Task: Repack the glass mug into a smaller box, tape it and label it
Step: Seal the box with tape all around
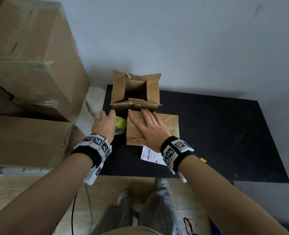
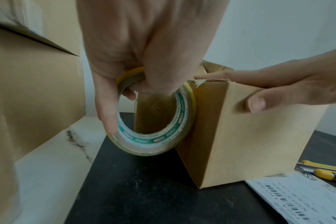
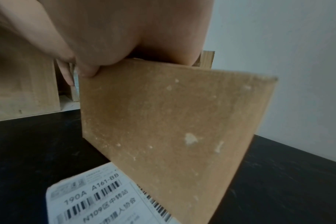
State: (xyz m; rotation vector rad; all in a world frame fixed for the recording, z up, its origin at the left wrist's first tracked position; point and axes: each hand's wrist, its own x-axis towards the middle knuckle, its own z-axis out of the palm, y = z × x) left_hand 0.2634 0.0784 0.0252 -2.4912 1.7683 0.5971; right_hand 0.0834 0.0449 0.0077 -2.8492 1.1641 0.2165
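Currently: taping stage, small box closed, label not yet applied.

My left hand [image 2: 136,63] has fingers curled through the core of the tape roll [image 2: 155,121], gripping it just left of the box [image 1: 153,128]. My right hand [image 1: 150,129] lies flat on the box top, fingers straight and spread, thumb [image 2: 256,103] pressed against the near side. The mug is not visible; I judge it is inside the closed box under my right palm. Tape already shows across the top. Beyond my fingertips stands the old box [image 1: 135,89], open and empty. Remaining: finish the taping, then apply the label [image 3: 98,197] lying below my right wrist. A cutter [image 2: 324,174] lies nearby.
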